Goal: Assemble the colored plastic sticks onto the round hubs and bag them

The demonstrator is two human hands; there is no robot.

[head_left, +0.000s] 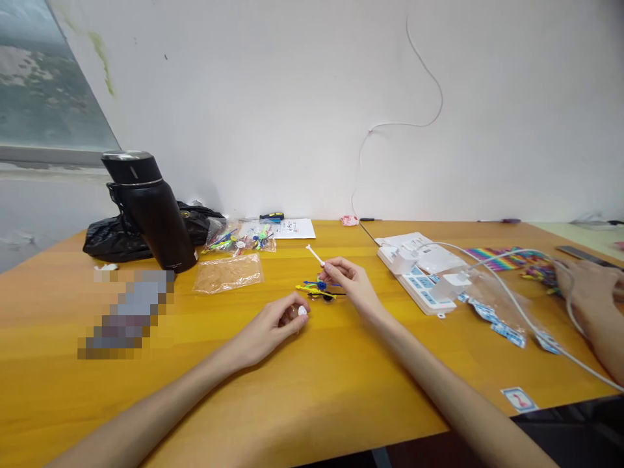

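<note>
My right hand [349,279] pinches a thin white stick [314,255] that points up and to the left, just above a small pile of coloured plastic sticks and connectors [319,290] on the wooden table [312,390]. My left hand [275,322] rests on the table to the left of the pile, its fingertips closed on a small white round piece [302,311].
A tilted black bottle [149,208] and a black bag [114,237] stand at the back left, beside clear bags of coloured parts [241,237] and an empty bag [228,273]. A white power strip [419,273] with cables lies right. Another person's hand [587,286] is at the far right.
</note>
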